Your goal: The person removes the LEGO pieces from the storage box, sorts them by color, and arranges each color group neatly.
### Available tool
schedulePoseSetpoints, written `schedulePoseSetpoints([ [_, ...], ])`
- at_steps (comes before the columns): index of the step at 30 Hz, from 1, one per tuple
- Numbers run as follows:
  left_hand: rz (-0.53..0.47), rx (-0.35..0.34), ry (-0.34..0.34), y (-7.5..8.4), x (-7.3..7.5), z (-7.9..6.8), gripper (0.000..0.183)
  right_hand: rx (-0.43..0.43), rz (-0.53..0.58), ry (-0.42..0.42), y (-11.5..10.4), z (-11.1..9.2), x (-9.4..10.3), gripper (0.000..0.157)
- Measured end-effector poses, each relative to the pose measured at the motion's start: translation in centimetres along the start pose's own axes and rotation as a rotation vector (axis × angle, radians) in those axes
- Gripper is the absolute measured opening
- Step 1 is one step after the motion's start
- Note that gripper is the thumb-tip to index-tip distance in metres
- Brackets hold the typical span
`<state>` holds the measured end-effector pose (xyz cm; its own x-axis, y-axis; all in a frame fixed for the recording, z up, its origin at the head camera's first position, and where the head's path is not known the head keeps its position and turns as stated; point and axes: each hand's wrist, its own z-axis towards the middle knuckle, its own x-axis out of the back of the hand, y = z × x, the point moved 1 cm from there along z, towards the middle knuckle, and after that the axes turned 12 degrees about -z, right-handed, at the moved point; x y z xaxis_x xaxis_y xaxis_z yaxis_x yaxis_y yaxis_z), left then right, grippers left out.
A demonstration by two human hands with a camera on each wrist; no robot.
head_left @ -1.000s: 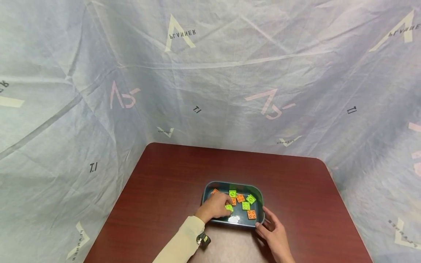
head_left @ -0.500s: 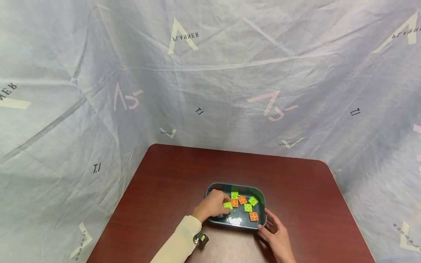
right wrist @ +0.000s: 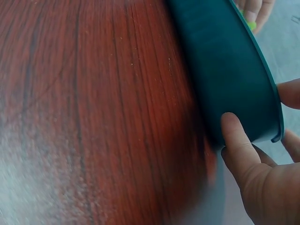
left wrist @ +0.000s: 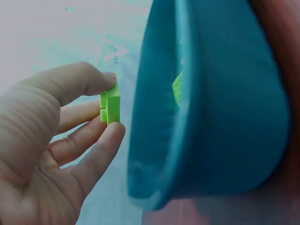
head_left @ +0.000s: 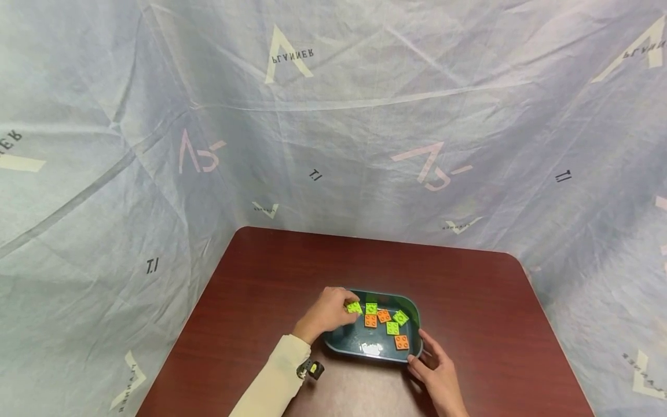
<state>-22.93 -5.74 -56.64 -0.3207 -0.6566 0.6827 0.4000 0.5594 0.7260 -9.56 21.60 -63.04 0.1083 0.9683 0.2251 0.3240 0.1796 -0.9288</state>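
Fingers of your left hand point(head_left: 328, 310) pinch a green block point(left wrist: 113, 107) above the tray point(right wrist: 229, 70); your right hand point(head_left: 438, 372) grips the tray's corner.

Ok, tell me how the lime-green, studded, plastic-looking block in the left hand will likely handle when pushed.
The block is probably stiff: its edges look straight as the left hand pinches it. It is likely light, being small beside that hand. Its flat faces suggest it would slide rather than roll.

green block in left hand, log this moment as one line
left hand: pinches green block over tray | right hand: holds tray end | other blocks: in tray
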Motion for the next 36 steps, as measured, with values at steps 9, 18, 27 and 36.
schedulePoseSetpoints([
  [9,-0.07,0.097,0.132,-0.9,2.9,0.0,0.039,0.013,0.002,0.005,0.1,-0.1,0.1,0.074],
  [18,-0.113,0.164,0.253,-3.8,4.7,-0.1,0.04,0.017,0.013,0.014,0.3,0.0,0.0,0.075],
  [27,-0.044,0.239,0.394,-6.9,3.5,0.2,0.038,0.016,0.025,0.013,0.6,0.1,-0.1,0.075],
  [36,-0.008,0.336,0.491,-9.0,1.7,0.2,0.037,-0.001,0.019,0.008,0.6,-0.1,-0.1,0.075],
])
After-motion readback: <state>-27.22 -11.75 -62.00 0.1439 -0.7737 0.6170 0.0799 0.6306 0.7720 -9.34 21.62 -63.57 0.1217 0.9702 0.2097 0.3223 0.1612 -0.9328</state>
